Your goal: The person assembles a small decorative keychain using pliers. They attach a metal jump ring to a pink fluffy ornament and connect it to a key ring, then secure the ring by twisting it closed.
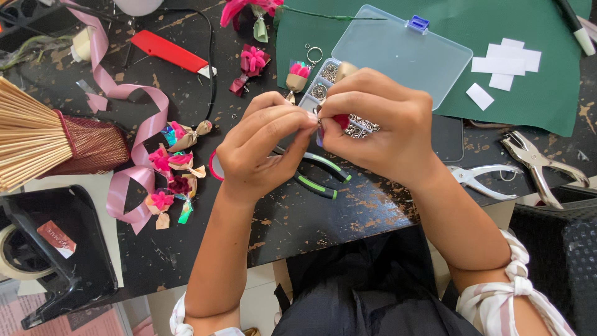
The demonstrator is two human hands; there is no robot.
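My left hand (264,146) and my right hand (373,121) meet above the black table (311,218), fingertips pinched together on a small pink flower charm (339,121) with a metal ring. Most of the charm is hidden by my fingers. Under my hands lie green-handled pliers (320,174). A finished pink-and-tan flower charm with a key ring (298,74) rests just beyond my left hand.
A clear plastic compartment box (398,56) with metal rings lies open on a green mat (541,93). Several small pink flower bouquets (171,177), pink ribbon (127,99), a red cutter (171,51), bamboo sticks (31,134), a tape dispenser (50,249), a hole punch (538,162) and silver pliers (485,180) surround them.
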